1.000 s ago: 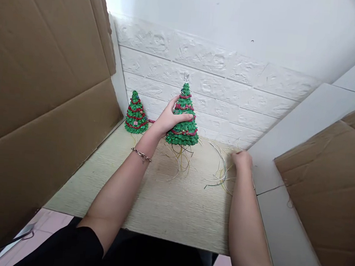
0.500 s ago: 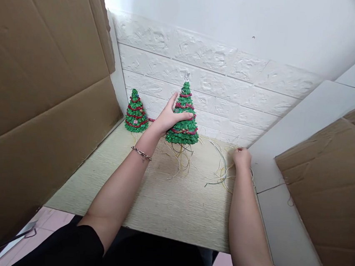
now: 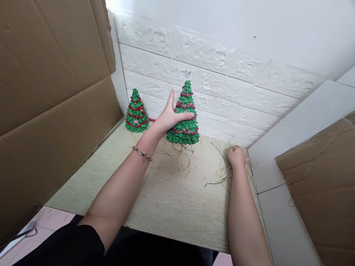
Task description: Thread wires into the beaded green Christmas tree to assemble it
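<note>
My left hand (image 3: 169, 117) is wrapped round the left side of a green Christmas tree (image 3: 186, 136) with red garlands and a clear star on top. The tree is upright, and thin yellow, white and dark wires (image 3: 180, 158) hang from or lie under its base. At the back right of the table, my right hand (image 3: 237, 156) is closed among loose white, yellow and green wires (image 3: 220, 170); what its fingers hold is hidden. A smaller green tree (image 3: 137, 114) with red garlands stands at the back left, with wires below it.
The pale wooden table (image 3: 176, 208) meets a white brick-patterned wall (image 3: 203, 64) at the back. Tall cardboard (image 3: 43, 95) stands on the left, and a white panel (image 3: 309, 133) with more cardboard (image 3: 342, 178) stands on the right.
My right hand has shifted slightly left and turned among the wires. My left hand stays on the larger tree, its raised finger a little straighter.
</note>
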A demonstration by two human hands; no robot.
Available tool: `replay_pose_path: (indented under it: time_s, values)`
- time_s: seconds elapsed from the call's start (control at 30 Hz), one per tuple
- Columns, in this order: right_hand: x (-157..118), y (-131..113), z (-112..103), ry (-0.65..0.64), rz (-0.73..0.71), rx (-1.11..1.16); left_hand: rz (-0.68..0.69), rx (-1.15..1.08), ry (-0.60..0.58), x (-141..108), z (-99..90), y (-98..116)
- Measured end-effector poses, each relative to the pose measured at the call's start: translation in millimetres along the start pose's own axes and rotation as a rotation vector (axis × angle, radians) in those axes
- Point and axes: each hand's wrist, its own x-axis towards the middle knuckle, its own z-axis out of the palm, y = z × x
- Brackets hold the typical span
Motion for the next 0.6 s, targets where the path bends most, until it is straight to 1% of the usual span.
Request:
replay_pose_path:
  time_s: [0.13,0.2,0.27,0.33,0.4,0.43,0.47,0.57,0.6]
  values:
    - [-2,-20,-18,0.068,-0.053,0.046,-0.033,0.016,-0.005,2,1.0,-3]
    - [-4,-37,-28,0.11,-0.129,0.079,-0.051,0.006,-0.034,1,4.6,-3]
    - [-9,-56,-36,0.158,-0.238,0.124,-0.071,-0.028,-0.084,-1,9.4,-2]
    - [-15,-75,-41,0.219,-0.408,0.255,-0.099,-0.072,-0.148,-4,14.2,-1]
    - [-22,-91,-41,0.211,-0.503,0.408,-0.125,-0.105,-0.217,-6,17.7,0]
    - [-26,-97,-40,0.169,-0.538,0.493,-0.137,-0.111,-0.252,-7,18.8,0]
    - [-29,-102,-39,0.096,-0.571,0.577,-0.147,-0.114,-0.285,-8,19.6,0]
    - [-39,-111,-33,-0.189,-0.625,0.758,-0.175,-0.127,-0.371,-9,20.2,-1]
    - [-42,-113,-32,-0.262,-0.638,0.792,-0.187,-0.134,-0.391,-8,20.1,-2]
